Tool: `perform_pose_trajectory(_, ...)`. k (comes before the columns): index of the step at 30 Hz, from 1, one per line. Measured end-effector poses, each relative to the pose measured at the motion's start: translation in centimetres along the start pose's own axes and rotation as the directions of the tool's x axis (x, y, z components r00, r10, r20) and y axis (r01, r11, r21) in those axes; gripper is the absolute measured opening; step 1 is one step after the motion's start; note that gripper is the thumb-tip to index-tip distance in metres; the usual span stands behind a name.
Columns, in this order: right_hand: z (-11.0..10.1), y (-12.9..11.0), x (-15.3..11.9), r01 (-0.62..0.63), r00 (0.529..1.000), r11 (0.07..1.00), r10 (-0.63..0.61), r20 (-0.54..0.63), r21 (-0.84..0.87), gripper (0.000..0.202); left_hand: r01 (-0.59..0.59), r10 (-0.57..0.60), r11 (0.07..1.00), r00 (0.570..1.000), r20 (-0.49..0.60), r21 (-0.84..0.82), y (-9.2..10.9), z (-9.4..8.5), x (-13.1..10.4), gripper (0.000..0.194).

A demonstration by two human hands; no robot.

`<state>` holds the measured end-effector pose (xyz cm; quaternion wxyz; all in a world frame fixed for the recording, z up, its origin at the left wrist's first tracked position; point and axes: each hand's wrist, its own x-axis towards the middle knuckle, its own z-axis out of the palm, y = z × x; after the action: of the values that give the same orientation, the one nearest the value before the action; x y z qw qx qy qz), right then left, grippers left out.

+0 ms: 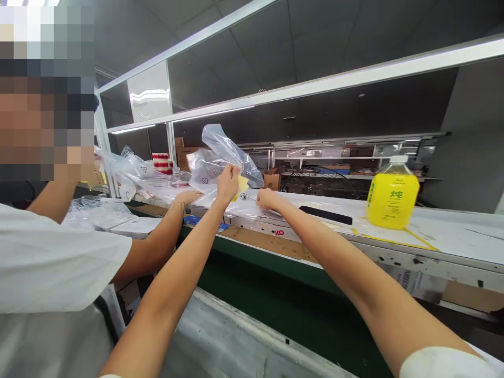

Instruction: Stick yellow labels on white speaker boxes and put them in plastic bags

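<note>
My left hand (228, 184) is closed in a pinch at a clear plastic bag (214, 165), which stands up crumpled behind and above the fingers. Right at those fingertips shows a small yellow piece (243, 184), perhaps paper; whether it is in the grip is hard to make out. My right hand (268, 199) is a fist low over the white tabletop. From it a thin metal piece (248, 197) points left towards my left hand; its kind is too small to tell. More clear plastic lies flat under both hands.
A yellow liquid jug (392, 197) and a flat black object (326, 214) are right on the table (464, 231). At left, a co-worker's hand (188, 197) rests near plastic bags (136, 170). A green conveyor (255, 283) runs below; metal rails (299, 86) cross above.
</note>
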<state>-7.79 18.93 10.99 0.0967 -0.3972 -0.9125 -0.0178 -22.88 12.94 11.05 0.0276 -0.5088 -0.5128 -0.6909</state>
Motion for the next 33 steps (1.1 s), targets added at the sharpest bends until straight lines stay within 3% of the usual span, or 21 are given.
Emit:
perform_pose_trajectory(4, -1.4, 0.8, -1.6, -0.010, 1.000, 0.997, 0.010, -0.001, 0.073, 0.030, -0.079, 0.059, 0.987, 0.988, 0.144, 0.138, 2.3, 0.2, -0.2, 0.019)
perform_pose_trajectory(8, -4.1, 1.8, -3.9, -0.022, 0.988, 0.975, 0.055, -0.146, 0.221, 0.035, -0.127, 0.089, 0.976, 0.974, 0.209, 0.175, 2.9, 1.1, -1.2, 0.019)
perform_pose_trajectory(12, -6.3, 2.0, -5.7, -0.001, 0.962, 0.918, 0.110, -0.251, 0.396, 0.047, -0.227, 0.170, 0.968, 0.906, 0.388, 0.106, 4.1, 1.9, -3.3, 0.012)
perform_pose_trajectory(15, -7.7, 1.9, -7.2, 0.016, 0.954, 0.899, 0.118, -0.277, 0.438, 0.035, -0.253, 0.200, 0.966, 0.859, 0.470, 0.051, 6.0, 1.8, -6.4, 0.015)
perform_pose_trajectory(18, -9.7, 2.5, -10.5, 0.036, 0.916, 0.912, 0.133, -0.378, 0.408, 0.023, -0.231, 0.217, 0.972, 0.842, 0.495, -0.033, 8.7, 0.2, -12.0, 0.039)
perform_pose_trajectory(21, -11.9, 4.2, -16.4, 0.025, 0.892, 0.939, 0.134, -0.432, 0.343, 0.023, -0.046, 0.152, 0.980, 0.806, 0.572, -0.195, 11.5, -3.6, -19.9, 0.047)
perform_pose_trajectory(23, -12.6, 5.8, -21.6, -0.040, 0.909, 0.954, 0.159, -0.386, 0.298, 0.023, 0.119, 0.054, 0.970, 0.740, 0.670, -0.210, 12.6, -6.8, -24.9, 0.039)
perform_pose_trajectory(25, -12.4, 7.5, -27.4, -0.162, 0.926, 0.948, 0.242, -0.289, 0.273, 0.027, 0.249, 0.022, 0.921, 0.735, 0.678, -0.299, 12.9, -9.6, -28.1, 0.034)
perform_pose_trajectory(27, -11.4, 8.9, -33.7, -0.300, 0.912, 0.914, 0.358, -0.198, 0.272, 0.040, 0.429, -0.025, 0.817, 0.694, 0.719, -0.386, 12.2, -10.9, -29.6, 0.042)
perform_pose_trajectory(28, -10.7, 9.3, -37.0, -0.347, 0.903, 0.892, 0.401, -0.154, 0.289, 0.049, 0.524, -0.061, 0.757, 0.651, 0.757, -0.390, 11.6, -10.8, -30.0, 0.048)
perform_pose_trajectory(30, -9.2, 9.7, -43.5, -0.400, 0.887, 0.833, 0.457, -0.068, 0.383, 0.061, 0.677, -0.152, 0.674, 0.520, 0.841, -0.297, 9.7, -9.7, -30.8, 0.058)
perform_pose_trajectory(31, -8.4, 9.5, -46.7, -0.412, 0.877, 0.786, 0.480, -0.033, 0.461, 0.063, 0.706, -0.185, 0.674, 0.445, 0.876, -0.216, 8.7, -9.0, -31.3, 0.059)
perform_pose_trajectory(33, -6.9, 8.7, -52.2, -0.434, 0.851, 0.691, 0.524, 0.012, 0.579, 0.061, 0.642, -0.170, 0.763, 0.305, 0.937, -0.070, 6.7, -7.8, -32.5, 0.051)
